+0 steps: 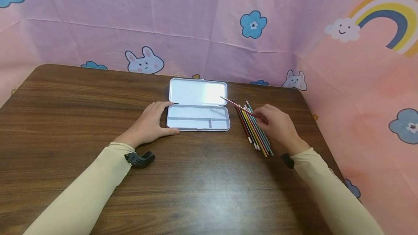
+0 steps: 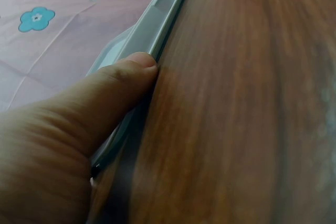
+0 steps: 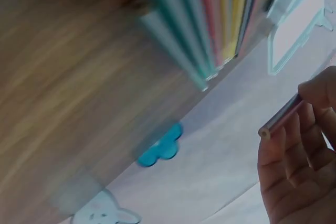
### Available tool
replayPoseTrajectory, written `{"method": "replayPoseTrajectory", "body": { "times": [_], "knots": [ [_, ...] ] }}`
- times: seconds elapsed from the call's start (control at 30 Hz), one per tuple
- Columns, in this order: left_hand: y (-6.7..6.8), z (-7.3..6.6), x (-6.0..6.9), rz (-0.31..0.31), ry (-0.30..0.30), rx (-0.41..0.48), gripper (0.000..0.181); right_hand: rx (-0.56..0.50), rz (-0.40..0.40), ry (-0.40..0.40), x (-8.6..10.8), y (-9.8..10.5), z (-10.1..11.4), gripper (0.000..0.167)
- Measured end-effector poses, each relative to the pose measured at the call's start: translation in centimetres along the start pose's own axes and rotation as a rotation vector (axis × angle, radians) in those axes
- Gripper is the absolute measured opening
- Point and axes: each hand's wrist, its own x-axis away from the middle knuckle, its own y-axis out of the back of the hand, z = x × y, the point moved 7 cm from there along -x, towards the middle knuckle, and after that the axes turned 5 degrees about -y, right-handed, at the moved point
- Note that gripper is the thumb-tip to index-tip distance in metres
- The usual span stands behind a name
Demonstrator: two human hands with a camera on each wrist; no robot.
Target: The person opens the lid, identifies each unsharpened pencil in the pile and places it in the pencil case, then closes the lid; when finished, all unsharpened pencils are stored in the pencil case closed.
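An open pencil case [image 1: 189, 112] with a divided tray lies on the table, its lid [image 1: 197, 91] tilted back behind it. The left hand [image 1: 148, 124] holds the case's left end, thumb at the front corner and fingers near the hinge; in the left wrist view the thumb [image 2: 123, 77] presses the case's edge. The right hand [image 1: 275, 126] pinches one reddish pencil [image 1: 238, 105] above the loose pencils [image 1: 256, 130], its far end pointing toward the lid. In the right wrist view, the pinched pencil [image 3: 281, 116] sits between thumb and fingers, its near end sticking out.
The pencils lie side by side in a slanting bundle to the right of the case, under the right hand. A brown wooden table [image 1: 183, 188] carries everything. A patterned pink cloth [image 1: 196, 17] hangs behind its back edge and along the right side.
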Motion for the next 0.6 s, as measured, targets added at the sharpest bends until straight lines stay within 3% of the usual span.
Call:
{"method": "replayPoseTrajectory", "body": {
  "times": [0.27, 0.6],
  "knots": [
    [0.1, 0.0, 0.1, 0.014, 0.026, -0.006, 0.102, 0.034, 0.014, 0.136, -2.3, -1.5, 4.2, 0.019],
    [0.0, 0.0, 0.1, 0.021, 0.029, -0.005, 0.103, 0.035, 0.021, 0.232, -4.3, -3.7, 7.7, 0.019]
  ]
}}
